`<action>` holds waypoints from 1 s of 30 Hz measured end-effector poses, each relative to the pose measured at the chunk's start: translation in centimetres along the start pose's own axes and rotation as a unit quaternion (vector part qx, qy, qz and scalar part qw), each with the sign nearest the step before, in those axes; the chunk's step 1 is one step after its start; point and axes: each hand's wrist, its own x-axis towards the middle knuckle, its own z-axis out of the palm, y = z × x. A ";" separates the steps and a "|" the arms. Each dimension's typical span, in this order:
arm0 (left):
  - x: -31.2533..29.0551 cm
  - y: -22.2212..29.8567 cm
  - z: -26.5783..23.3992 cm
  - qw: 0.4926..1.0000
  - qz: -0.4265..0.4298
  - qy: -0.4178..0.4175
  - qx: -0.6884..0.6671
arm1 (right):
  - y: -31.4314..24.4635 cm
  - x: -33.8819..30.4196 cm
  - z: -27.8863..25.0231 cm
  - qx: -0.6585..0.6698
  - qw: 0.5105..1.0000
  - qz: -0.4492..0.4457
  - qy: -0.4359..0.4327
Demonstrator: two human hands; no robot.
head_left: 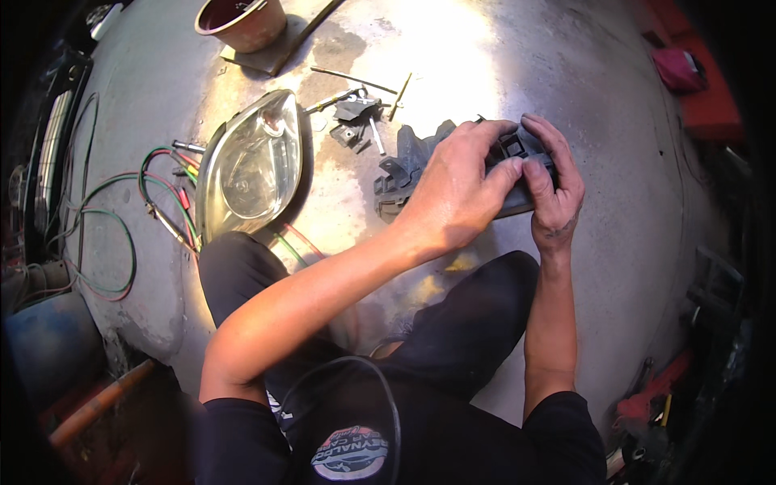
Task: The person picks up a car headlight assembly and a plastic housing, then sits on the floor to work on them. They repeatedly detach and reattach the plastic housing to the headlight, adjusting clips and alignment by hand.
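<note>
In front of me, above my right knee, is a black moulded plastic housing (396, 187) with tabs and brackets along its edge. My left hand (462, 184) lies over its middle, fingers curled round the far side and thumb pressed near a small square opening. My right hand (558, 184) grips the right end, its thumb close to the left thumb and its fingers bent over the far edge. Both palms cover much of the housing. To the left, a car headlight (252, 166) with a clear lens rests on the concrete floor.
Black plastic brackets (352, 108) and thin rods lie beyond the headlight. Red and green hoses (133, 242) coil at the left. A brown bucket (242, 28) stands on a board at the far side. Red equipment (711, 81) and dark clutter line the right edge.
</note>
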 end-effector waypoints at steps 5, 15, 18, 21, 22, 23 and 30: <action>0.0 -5.1 -6.1 0.999 -0.005 0.030 -0.033 | 2.5 -0.1 -2.6 -0.019 0.996 -0.013 0.091; -5.2 -16.4 -4.9 0.997 -0.014 -0.076 0.025 | 2.0 -1.0 -2.0 -0.066 0.992 0.024 0.108; -5.4 -16.2 -4.9 0.996 -0.004 -0.083 0.037 | 1.3 -1.9 -1.8 -0.068 0.989 0.053 0.120; -4.3 -16.2 -5.2 0.994 -0.003 -0.093 0.053 | 0.4 -2.5 -1.6 -0.081 0.983 0.093 0.133; -3.9 -16.5 -5.3 0.993 0.009 -0.096 0.070 | 0.3 -2.5 -1.4 -0.081 0.980 0.109 0.144; -3.4 -16.6 -5.2 0.991 0.023 -0.099 0.085 | 0.2 -2.3 -1.5 -0.084 0.977 0.123 0.155; -3.2 -17.0 -5.5 0.993 0.028 -0.116 0.021 | -0.1 -2.8 -0.9 -0.079 0.972 0.124 0.182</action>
